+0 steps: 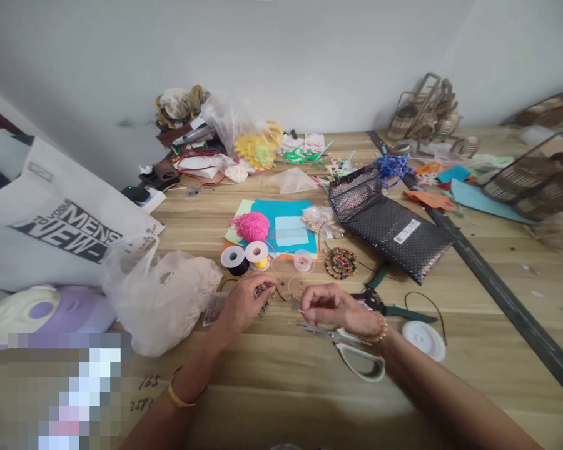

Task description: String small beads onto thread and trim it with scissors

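Note:
My left hand (249,299) is curled with its fingertips close together on a small cluster of dark, multicoloured beads (264,301), partly hidden by the fingers. My right hand (331,306) is closed in a pinch, and a tiny pale tip pokes out of it, too small to name. Just below it lie scissors (363,362) with pale handles, blades pointing left. Behind the right wrist rest dark green-handled pliers (394,311). A coiled multicoloured bead strand (341,263) and a small pink spool (303,260) with loose thread lie beyond the hands.
Behind sit a pink yarn ball (252,227), a black thread spool (235,260) and blue paper (281,209). A black bubble mailer (394,225) lies right of these. On the left are a plastic bag (164,300) and a large white bag (60,212); a white spool (423,340) lies right.

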{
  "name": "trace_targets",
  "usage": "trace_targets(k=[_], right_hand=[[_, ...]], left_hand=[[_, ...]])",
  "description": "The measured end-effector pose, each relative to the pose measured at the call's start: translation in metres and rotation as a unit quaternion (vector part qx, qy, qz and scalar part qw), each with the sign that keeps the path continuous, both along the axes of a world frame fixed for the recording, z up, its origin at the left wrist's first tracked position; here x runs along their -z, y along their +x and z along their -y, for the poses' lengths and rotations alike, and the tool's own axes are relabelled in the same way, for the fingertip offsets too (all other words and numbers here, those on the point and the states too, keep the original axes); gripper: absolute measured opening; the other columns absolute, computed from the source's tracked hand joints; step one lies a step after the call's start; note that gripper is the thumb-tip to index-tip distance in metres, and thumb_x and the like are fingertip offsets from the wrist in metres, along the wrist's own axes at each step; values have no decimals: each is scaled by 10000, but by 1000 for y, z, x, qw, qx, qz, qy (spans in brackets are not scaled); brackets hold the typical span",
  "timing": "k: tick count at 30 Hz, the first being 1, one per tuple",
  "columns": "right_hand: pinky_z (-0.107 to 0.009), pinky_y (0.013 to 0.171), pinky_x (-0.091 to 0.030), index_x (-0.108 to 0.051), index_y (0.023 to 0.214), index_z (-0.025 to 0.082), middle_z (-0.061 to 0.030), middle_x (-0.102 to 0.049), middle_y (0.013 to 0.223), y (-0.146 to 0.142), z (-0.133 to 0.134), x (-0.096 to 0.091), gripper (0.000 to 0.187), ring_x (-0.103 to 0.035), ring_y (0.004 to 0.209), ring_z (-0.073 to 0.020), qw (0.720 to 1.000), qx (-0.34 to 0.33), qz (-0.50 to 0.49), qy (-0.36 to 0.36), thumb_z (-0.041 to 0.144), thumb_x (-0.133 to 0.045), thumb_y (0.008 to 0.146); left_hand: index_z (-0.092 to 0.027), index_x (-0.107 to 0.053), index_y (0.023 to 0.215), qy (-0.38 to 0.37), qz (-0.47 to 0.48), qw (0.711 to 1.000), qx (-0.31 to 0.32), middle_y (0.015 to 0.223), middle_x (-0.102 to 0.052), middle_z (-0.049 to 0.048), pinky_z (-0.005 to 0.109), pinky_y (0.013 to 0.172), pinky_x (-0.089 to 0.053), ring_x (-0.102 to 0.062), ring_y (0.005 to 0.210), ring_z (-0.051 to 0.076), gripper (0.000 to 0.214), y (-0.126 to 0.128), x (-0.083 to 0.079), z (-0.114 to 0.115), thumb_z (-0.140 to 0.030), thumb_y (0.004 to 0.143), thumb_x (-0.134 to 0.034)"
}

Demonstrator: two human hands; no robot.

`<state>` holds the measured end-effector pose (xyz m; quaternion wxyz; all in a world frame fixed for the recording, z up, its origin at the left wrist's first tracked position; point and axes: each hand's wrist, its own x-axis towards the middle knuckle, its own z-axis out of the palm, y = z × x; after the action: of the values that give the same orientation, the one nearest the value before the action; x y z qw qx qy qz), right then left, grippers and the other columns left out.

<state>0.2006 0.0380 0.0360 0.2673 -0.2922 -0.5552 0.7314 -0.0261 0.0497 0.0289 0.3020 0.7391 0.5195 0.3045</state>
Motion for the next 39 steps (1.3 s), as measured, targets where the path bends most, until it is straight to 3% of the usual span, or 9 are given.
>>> trace_targets(k=[2,7,13,20,28,32,36,39], right_hand=[[-166,461,-297,-578,741,126,41,-513,593,2,-2,2,278,-386,483,-44,998,-51,31,8,385,-674,772],[-171,523,-369,-599,712,130,30,-556,610,1,-4,4,191,-467,531,-61,979,-178,81,50,303,-641,782],[-157,506,-383,-639,733,132,30,-574,599,1,-2,7,109,-481,526,-64,965,-229,97,79,233,-629,773],[-155,482,-378,-672,741,134,35,-573,575,2,0,10,115,-463,488,-61,965,-212,116,103,237,-626,766],[-155,499,-378,-673,753,131,40,-549,595,1,-1,10,87,-458,520,-61,957,-240,113,115,169,-597,775],[-166,491,-372,-686,769,129,29,-579,592,3,0,9,158,-469,507,-66,963,-231,105,96,266,-615,800],[-171,509,-370,-659,762,118,10,-596,629,3,-3,12,220,-484,538,-72,965,-228,97,88,333,-631,799],[-179,521,-350,-617,750,117,7,-571,650,0,-5,17,257,-463,559,-73,981,-153,87,75,369,-636,796]], left_hand=[[-185,-702,817,27,-64,997,29,845,-689,64,348,845,-429,-580,875,221,118,-1,2,-2,-192,805,-585],[-195,-695,927,54,-147,981,111,947,-660,70,364,895,-404,-532,949,220,206,3,8,-5,-148,843,-514],[-182,-680,914,43,-189,969,155,931,-614,69,353,871,-395,-525,900,210,190,13,17,-9,-202,870,-496],[-173,-696,778,34,-164,974,155,826,-604,64,329,806,-389,-526,834,206,212,21,22,-11,-254,871,-524],[-157,-639,654,13,-118,985,126,719,-593,48,304,786,-389,-531,757,179,354,24,12,-10,-248,915,-419],[-160,-673,734,7,-114,986,124,787,-634,67,327,850,-401,-559,828,191,348,22,8,-8,-265,927,-402],[-162,-669,952,46,-88,992,79,994,-661,106,371,896,-430,-570,981,236,197,15,10,-6,-290,846,-565],[-154,-640,1043,84,-72,993,43,1036,-656,115,398,916,-436,-570,1005,238,236,6,14,-5,-229,826,-586]])
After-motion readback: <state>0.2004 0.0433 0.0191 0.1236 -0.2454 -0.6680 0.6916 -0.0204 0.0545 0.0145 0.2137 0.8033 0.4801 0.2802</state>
